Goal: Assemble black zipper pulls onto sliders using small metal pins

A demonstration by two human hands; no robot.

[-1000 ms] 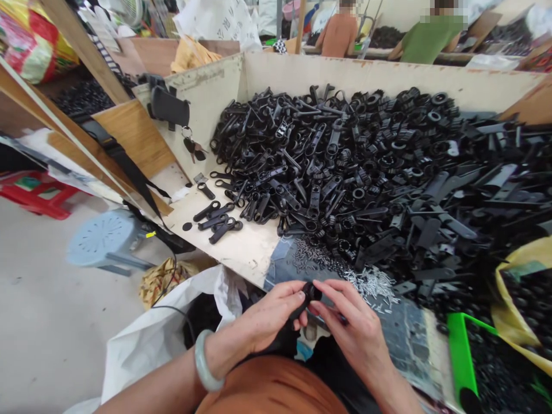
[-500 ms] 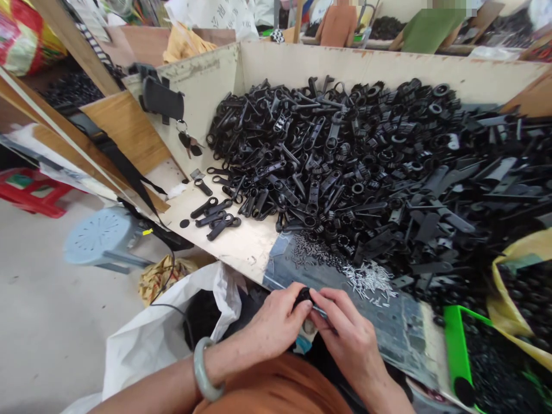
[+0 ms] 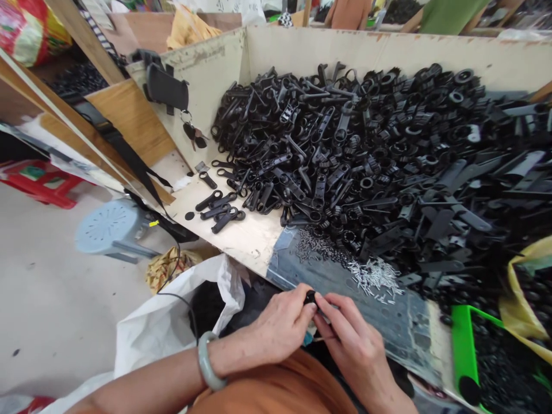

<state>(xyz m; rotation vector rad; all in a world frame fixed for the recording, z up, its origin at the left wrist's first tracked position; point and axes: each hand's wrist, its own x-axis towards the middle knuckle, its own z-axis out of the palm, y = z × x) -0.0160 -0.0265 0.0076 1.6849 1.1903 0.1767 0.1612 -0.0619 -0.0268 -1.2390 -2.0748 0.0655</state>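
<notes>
Close to my body, my left hand (image 3: 282, 322) and my right hand (image 3: 351, 330) meet around a small black plastic part (image 3: 310, 297). The fingers of both are closed on it, and they cover most of its shape. A pale jade-like bangle (image 3: 208, 359) circles my left wrist. Just beyond my hands, loose silver pins (image 3: 377, 277) lie heaped on the dark blue-grey mat (image 3: 297, 273). Tiny dark pieces (image 3: 319, 247) are scattered beside them.
A large pile of black plastic parts (image 3: 328, 149) fills the pale-walled work bin. Several handle-like parts (image 3: 219, 210) lie apart at its left. A green tray (image 3: 463, 339) stands right, a white sack (image 3: 142, 333) and blue stool (image 3: 110, 227) left. Keys (image 3: 195, 136) hang from the wall.
The view has shifted slightly, so the bin and pile sit higher and further right. Both hands stay closed together on the black part, with small finger movements.
</notes>
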